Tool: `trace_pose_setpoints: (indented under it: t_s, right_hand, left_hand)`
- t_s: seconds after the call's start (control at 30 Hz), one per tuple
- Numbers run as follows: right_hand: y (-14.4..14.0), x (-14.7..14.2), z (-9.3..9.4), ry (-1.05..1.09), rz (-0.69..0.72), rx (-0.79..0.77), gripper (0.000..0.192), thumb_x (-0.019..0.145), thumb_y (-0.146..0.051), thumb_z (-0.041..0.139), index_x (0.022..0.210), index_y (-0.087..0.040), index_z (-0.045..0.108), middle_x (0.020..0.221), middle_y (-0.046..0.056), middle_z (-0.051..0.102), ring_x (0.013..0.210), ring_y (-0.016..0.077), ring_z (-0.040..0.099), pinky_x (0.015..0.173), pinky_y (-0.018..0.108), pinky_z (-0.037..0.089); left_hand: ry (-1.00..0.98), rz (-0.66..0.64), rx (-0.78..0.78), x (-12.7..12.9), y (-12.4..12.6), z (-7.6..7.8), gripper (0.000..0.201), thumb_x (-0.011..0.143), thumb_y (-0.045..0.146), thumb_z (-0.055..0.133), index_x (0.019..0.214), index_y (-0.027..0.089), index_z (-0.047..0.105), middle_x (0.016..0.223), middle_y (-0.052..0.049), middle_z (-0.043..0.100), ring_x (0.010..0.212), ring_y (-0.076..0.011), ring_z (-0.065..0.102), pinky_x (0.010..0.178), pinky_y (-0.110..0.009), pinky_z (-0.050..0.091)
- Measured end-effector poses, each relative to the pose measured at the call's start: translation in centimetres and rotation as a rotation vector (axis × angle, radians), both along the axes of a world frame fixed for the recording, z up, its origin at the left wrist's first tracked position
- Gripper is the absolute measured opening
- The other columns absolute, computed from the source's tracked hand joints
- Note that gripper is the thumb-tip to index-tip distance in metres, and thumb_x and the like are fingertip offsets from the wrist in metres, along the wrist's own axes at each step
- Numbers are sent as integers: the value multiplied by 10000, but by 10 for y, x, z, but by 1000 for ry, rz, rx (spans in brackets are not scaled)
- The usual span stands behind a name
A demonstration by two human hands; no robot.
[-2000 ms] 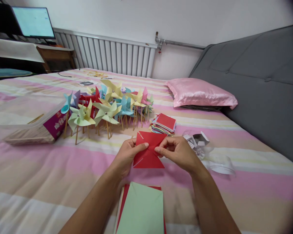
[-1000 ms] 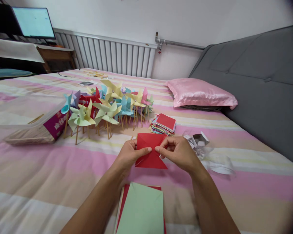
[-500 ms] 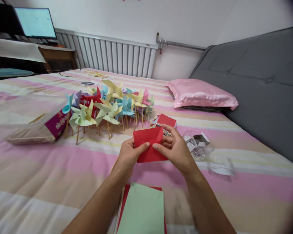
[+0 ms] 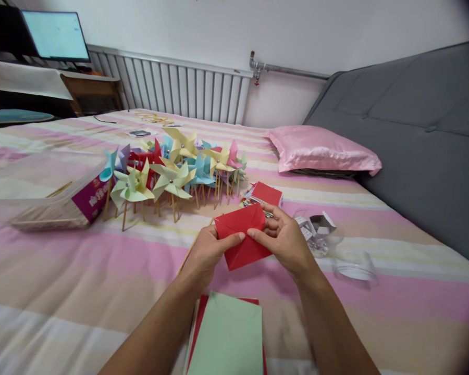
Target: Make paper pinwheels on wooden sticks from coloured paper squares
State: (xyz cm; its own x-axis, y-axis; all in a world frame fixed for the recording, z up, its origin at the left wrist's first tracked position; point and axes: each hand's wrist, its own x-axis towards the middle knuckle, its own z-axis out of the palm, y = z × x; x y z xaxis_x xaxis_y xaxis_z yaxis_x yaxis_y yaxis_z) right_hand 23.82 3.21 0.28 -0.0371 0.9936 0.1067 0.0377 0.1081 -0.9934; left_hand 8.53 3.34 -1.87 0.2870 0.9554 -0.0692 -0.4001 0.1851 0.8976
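Between my two hands is a red sheet of paper (image 4: 240,224) with diagonal creases, raised above the bed and slightly tilted. My left hand (image 4: 209,252) pinches its left side, thumb on the front face and fingers behind. On the right, my right hand (image 4: 283,239) grips the paper in the same way, with the thumb near the middle. A thin wooden stick (image 4: 189,253) shows beside my left hand, lying on the bed. Below my hands lies a stack of coloured paper topped by a pale green sheet (image 4: 229,333), with red edges showing under it.
Several paper pinwheels (image 4: 172,179) on sticks stand at centre left. Beside them is a clear plastic box (image 4: 54,219) holding sticks. A pile of small red paper squares (image 4: 268,194) lies behind my right hand. Clear containers (image 4: 354,265) sit at right, near a pink pillow (image 4: 324,148).
The red paper has tilted, its lower corner now pointing down and more creases showing. Both thumbs have shifted slightly to the right along it.
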Motion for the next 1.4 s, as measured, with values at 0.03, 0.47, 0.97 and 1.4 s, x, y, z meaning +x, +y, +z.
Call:
trace_pose_setpoints:
  t_s: [0.03, 0.47, 0.97, 1.4]
  right_hand:
    - [0, 0, 0, -3, 0, -1, 550, 656, -253, 708, 1149, -205, 471, 690, -8, 664, 594, 146, 624, 554, 258, 499]
    - [1, 2, -1, 10, 34, 83, 279, 693, -303, 688, 937, -183, 626, 901, 61, 704, 837, 203, 658, 747, 320, 515]
    - [2, 5, 1, 76, -159, 92, 223, 643, -285, 719, 788, -178, 587, 694, -8, 603, 629, 122, 578, 602, 246, 471]
    - [2, 6, 0, -29, -135, 136, 147, 663, -255, 694, 742, -181, 595, 703, 0, 609, 650, 128, 574, 618, 244, 465]
  left_hand:
    - [4, -3, 1, 0, 0, -1, 390, 662, 226, 727, 1026, 105, 655, 972, -134, 692, 859, -237, 632, 794, -340, 473]
    - [52, -14, -77, 0, -1, -2, 424, 629, 233, 748, 1025, 115, 649, 928, -117, 701, 757, -208, 646, 722, -318, 492]
    - [144, 2, -55, 3, -2, 3, 295, 584, 234, 765, 853, 128, 703, 775, -72, 709, 641, -163, 619, 613, -254, 472]
    - [140, 11, -78, 4, -4, 6, 276, 575, 221, 769, 820, 116, 699, 731, -67, 698, 605, -159, 604, 579, -249, 462]
